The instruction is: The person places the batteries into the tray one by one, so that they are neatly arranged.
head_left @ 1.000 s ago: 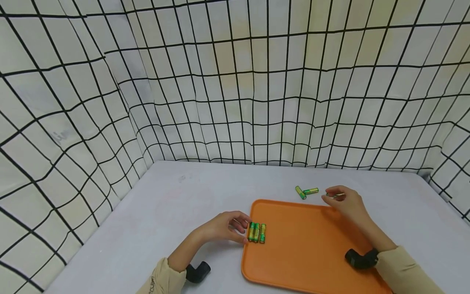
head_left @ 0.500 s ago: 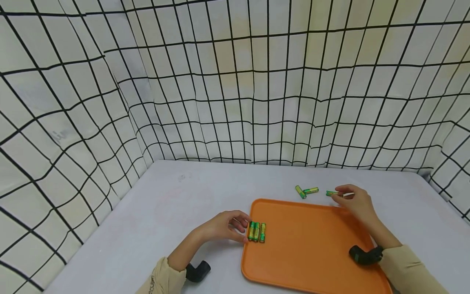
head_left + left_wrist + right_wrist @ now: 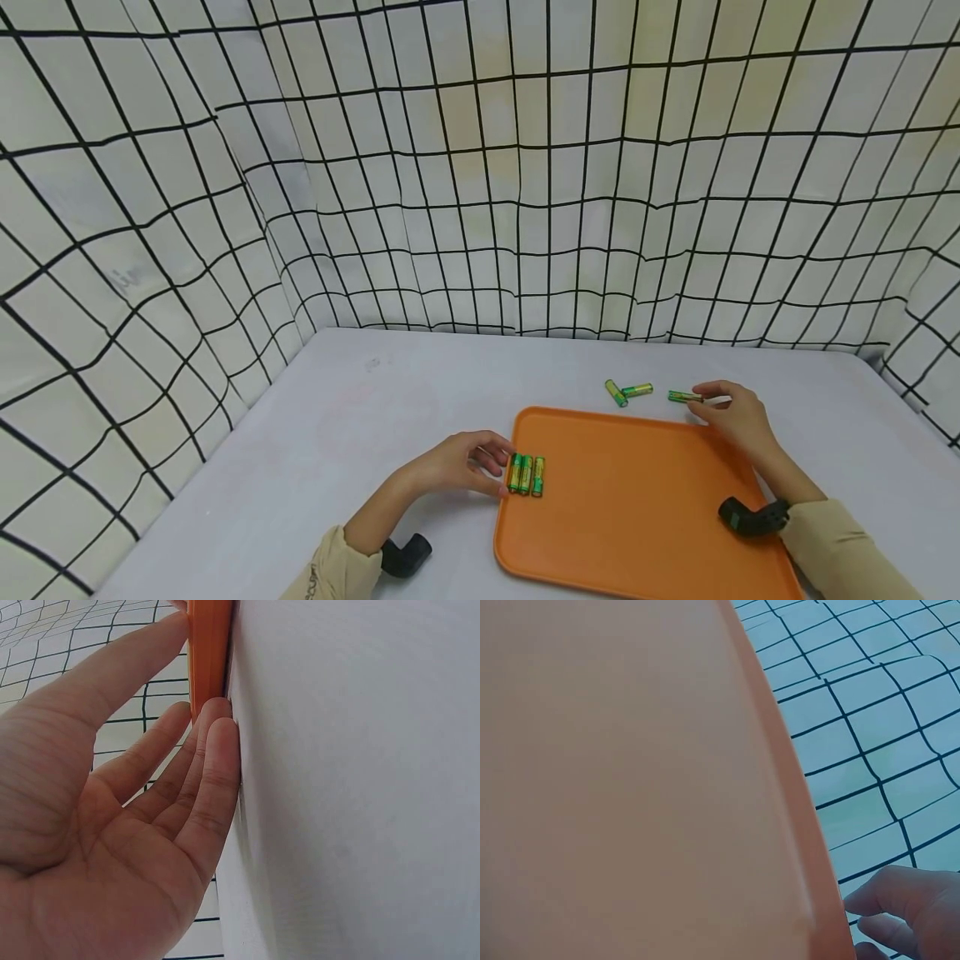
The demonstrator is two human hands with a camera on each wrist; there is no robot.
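Three green-and-yellow batteries [image 3: 527,474] lie side by side on the orange tray [image 3: 630,500], just inside its left rim. My left hand [image 3: 468,462] rests beside that rim with relaxed fingers, and in the left wrist view the left hand [image 3: 150,810] has its fingertips against the tray's edge [image 3: 208,660]. Beyond the far rim, my right hand [image 3: 738,417] has thumb and forefinger parted around the right end of a single battery [image 3: 681,397] on the table. In the right wrist view, the right hand [image 3: 911,904] shows only partly, past the tray rim [image 3: 799,802].
Two more batteries, one slanted [image 3: 616,393] and one nearly level [image 3: 638,389], lie close together on the white table [image 3: 420,375] beyond the tray. Behind the table and at its sides stand white walls with black grid lines [image 3: 517,250].
My right hand has drawn back to the right, and more of the battery at its fingertips shows now. My left hand and the three batteries on the tray have not moved.
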